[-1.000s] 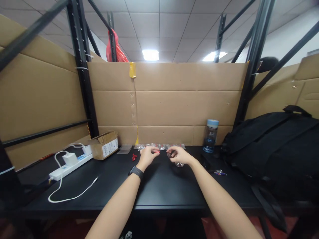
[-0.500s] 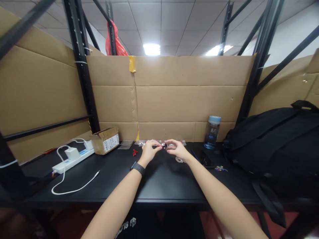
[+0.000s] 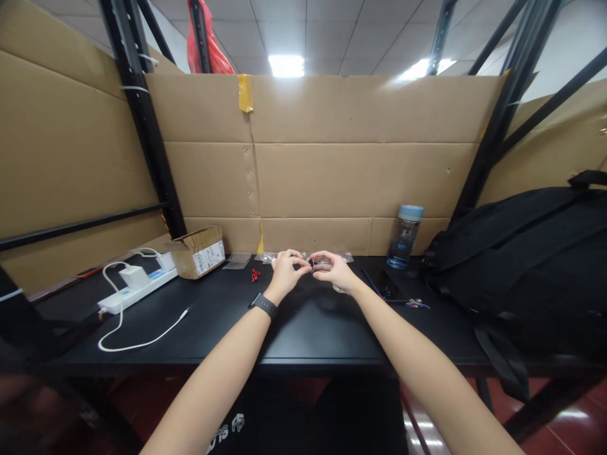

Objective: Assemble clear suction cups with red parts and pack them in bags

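Above desk (image 3: 313,335), left hand (image 3: 286,270) pinches red bit (image 3: 304,266), right hand (image 3: 333,271) dark piece (image 3: 312,262); slack grip could drop either.

From head height, facing forward-down over desk (image 3: 327,332).

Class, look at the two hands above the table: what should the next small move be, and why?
Probably hold the right hand steady and ease the red piece in the left hand slightly toward the small dark round item. The right hand appears to hold that item, the left seems to pinch the red piece close beside it, and whether the two touch is too small to tell.
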The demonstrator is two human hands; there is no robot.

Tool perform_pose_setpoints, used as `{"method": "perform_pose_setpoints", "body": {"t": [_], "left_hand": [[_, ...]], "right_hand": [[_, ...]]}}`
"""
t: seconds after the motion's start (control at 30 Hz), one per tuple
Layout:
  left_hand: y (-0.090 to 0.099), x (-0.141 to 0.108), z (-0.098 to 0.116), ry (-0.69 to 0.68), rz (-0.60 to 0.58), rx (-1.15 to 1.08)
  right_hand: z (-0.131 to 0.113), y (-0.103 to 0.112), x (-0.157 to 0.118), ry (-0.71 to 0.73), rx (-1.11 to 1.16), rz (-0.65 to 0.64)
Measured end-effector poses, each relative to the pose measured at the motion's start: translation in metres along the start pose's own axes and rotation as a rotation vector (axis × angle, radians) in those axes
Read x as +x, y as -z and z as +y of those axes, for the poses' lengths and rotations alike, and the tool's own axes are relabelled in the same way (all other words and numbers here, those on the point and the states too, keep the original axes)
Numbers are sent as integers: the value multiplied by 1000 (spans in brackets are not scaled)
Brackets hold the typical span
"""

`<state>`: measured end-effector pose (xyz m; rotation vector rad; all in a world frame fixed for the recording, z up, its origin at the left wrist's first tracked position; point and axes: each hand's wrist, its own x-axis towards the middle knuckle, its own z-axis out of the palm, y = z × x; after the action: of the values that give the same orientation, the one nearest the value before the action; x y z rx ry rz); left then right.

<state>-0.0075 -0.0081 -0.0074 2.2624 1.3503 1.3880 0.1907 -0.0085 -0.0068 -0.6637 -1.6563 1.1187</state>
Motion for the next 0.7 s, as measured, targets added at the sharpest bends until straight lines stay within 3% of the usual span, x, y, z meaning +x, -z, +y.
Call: {"method": "perform_pose_setpoints", "body": {"t": [0.37, 0.7], "left_hand": [[-8, 0, -5, -51, 4, -9], [-17, 5, -23, 32, -45, -76]], "right_hand": [[7, -1, 2, 18, 15, 54], [17, -1, 6, 65, -70, 78]]}}
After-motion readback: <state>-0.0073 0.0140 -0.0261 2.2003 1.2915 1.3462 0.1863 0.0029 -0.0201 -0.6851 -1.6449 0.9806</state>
